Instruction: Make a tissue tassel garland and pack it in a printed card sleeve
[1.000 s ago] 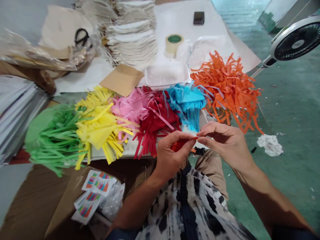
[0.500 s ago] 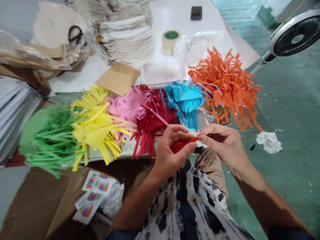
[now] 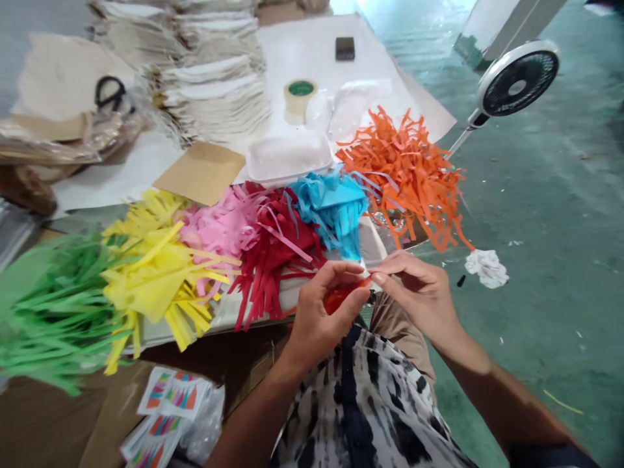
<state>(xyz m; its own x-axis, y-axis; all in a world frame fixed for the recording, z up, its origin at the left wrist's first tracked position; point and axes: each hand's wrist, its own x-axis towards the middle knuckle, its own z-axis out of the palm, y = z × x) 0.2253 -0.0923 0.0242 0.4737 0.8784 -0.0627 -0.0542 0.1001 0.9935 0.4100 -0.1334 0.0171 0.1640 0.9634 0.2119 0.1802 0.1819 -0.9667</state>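
In my left hand [image 3: 324, 312], curled fingers and thumb close round a bundle of orange-red tissue paper [image 3: 338, 298], mostly hidden by the palm. My right hand [image 3: 419, 292] pinches the tip of the same bundle between thumb and forefinger, just right of the left fingertips. Both hands hover at the table's front edge, above my lap. Behind them lie fringed tissue tassels: blue [image 3: 331, 208], dark red [image 3: 277, 253], pink [image 3: 224, 224], yellow [image 3: 156, 266] and green [image 3: 58, 305]. An orange pile [image 3: 404, 172] spreads at the table's right.
A white plastic tray [image 3: 288, 156], brown envelope [image 3: 199, 172], tape roll [image 3: 299, 101] and black scissors [image 3: 111, 94] lie farther back. Stacked pale bundles [image 3: 214, 84] stand at the rear. A fan [image 3: 517, 84] rises at right. Below, an open carton [image 3: 107, 416] contains printed packets [image 3: 163, 409].
The view has shifted, so the table's contents sit farther left in the picture. Both hands keep hold of the orange-red tissue in nearly the same pose.
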